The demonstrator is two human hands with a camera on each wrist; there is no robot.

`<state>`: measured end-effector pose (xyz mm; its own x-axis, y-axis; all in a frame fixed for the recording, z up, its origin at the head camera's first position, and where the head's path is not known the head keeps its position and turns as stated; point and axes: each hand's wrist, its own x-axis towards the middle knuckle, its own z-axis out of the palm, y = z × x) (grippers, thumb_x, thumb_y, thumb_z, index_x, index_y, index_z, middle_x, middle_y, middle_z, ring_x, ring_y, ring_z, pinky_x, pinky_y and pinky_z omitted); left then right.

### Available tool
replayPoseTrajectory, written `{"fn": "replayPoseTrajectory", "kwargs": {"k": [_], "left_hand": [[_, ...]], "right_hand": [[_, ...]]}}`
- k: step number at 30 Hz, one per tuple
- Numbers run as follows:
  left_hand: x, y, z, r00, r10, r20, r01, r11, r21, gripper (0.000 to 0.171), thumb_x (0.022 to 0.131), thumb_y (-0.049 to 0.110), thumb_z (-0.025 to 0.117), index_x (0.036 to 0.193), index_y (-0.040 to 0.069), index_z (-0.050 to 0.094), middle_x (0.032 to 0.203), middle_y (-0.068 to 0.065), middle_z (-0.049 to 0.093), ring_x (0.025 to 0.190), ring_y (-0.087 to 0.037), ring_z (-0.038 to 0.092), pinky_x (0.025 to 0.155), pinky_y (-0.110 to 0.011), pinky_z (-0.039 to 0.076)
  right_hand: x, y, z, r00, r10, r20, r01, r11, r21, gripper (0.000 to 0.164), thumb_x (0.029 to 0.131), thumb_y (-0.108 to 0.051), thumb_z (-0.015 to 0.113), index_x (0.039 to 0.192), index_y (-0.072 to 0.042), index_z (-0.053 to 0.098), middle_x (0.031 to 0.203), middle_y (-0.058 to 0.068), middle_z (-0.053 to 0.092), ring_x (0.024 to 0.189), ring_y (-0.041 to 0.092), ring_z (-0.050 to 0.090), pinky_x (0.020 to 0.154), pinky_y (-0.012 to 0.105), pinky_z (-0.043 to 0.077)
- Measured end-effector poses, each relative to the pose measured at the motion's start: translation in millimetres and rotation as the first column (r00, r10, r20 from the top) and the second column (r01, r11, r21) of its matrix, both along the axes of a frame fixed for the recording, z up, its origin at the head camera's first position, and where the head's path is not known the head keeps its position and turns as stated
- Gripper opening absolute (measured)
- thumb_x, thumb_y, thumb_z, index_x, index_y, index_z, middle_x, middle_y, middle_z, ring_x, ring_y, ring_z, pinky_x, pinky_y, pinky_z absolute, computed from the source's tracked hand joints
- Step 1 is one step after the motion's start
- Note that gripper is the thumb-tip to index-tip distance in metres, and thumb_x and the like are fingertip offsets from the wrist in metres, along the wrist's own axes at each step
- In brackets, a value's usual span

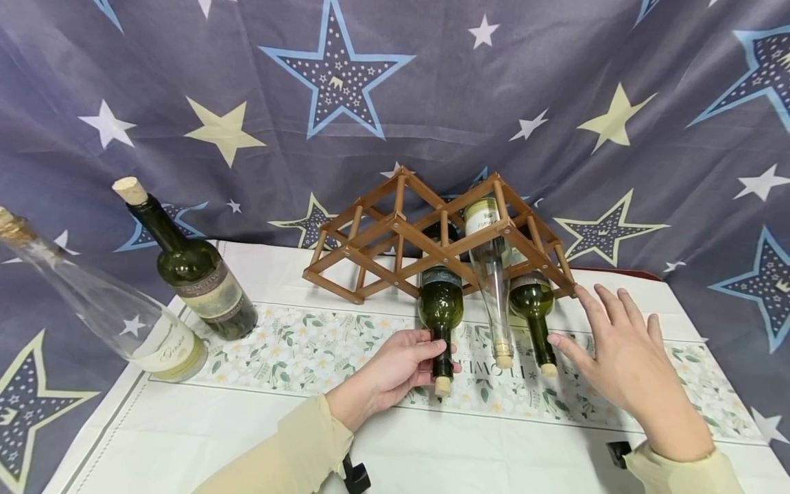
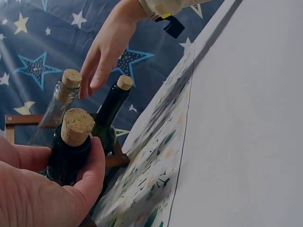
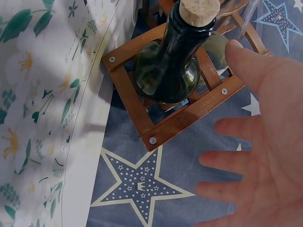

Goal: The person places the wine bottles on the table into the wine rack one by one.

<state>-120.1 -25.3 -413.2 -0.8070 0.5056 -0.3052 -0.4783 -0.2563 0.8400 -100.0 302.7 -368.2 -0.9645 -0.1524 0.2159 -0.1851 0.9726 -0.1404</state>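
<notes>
Left hand (image 1: 397, 367): in front of the wooden lattice wine rack (image 1: 446, 260); thumb and fingers pinching the neck of the held green bottle (image 1: 441, 305) from both sides, apparently to steady its projecting end.

Right hand (image 1: 623, 357): in front of the rack's right end; fingers spread, gripping nothing; thumb tip just beside the neck of the outer green bottle (image 1: 532, 302), apart from it in the right wrist view, perhaps kept off to avoid a jolt.

Held green bottle: body within the rack, neck projecting forward, cork outermost; probably turned this way to leave the neck graspable.

Racked clear bottle (image 1: 492, 288): between the two green ones, base raised high in the rack, neck sloping down and forward; exact cell hard to tell.

Outer green bottle: in the rack's right end cell, cork forward; apparently borne by the crossed slats.

Standing clear bottle (image 1: 132, 312): well to the left of the rack, on its own base, in no cell.

Standing green bottle (image 1: 206, 281): also left of the rack but nearer to it, upright, corked.

Wine rack: crossed slats joined by dowels; diamond cells suited to cradling round bodies.

Star-patterned backdrop (image 1: 444, 137): behind the rack.
</notes>
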Motion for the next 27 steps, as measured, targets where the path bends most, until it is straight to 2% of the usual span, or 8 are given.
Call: {"fn": "replayPoseTrajectory", "kwargs": {"k": [9, 17, 27], "left_hand": [[-5.6, 1, -0.6, 1.0, 0.006, 0.003, -0.006, 1.0, 0.019, 0.039, 0.101, 0.009, 0.054, 0.131, -0.012, 0.043, 0.135, -0.03, 0.052, 0.094, -0.026, 0.071, 0.084, -0.04, 0.055], [-11.8, 3, -1.6, 1.0, 0.011, 0.0, -0.011, 1.0, 0.005, 0.045, 0.103, 0.011, 0.053, 0.138, -0.014, 0.04, 0.136, -0.029, 0.052, 0.099, -0.028, 0.07, 0.084, -0.038, 0.056], [-17.9, 3, -1.0, 1.0, 0.017, -0.012, -0.017, 1.0, -0.002, 0.043, 0.103, 0.01, 0.052, 0.138, -0.013, 0.042, 0.134, -0.029, 0.053, 0.102, -0.029, 0.069, 0.087, -0.037, 0.054]], "right_hand": [[0.8, -1, 0.9, 1.0, -0.004, 0.01, 0.004, 1.0, -0.008, 0.089, 0.094, -0.064, 0.052, 0.16, -0.012, 0.021, 0.156, 0.027, 0.023, 0.145, 0.05, 0.008, 0.1, 0.08, 0.001], [0.9, 0, 0.5, 1.0, -0.001, -0.002, 0.001, 1.0, -0.003, 0.089, 0.094, -0.063, 0.053, 0.159, -0.011, 0.023, 0.156, 0.028, 0.025, 0.144, 0.052, 0.01, 0.098, 0.082, 0.003], [0.0, 1, 0.9, 1.0, -0.004, 0.004, 0.004, 1.0, 0.003, 0.089, 0.094, -0.064, 0.053, 0.159, -0.011, 0.023, 0.155, 0.028, 0.025, 0.143, 0.052, 0.011, 0.099, 0.081, 0.003]]}}
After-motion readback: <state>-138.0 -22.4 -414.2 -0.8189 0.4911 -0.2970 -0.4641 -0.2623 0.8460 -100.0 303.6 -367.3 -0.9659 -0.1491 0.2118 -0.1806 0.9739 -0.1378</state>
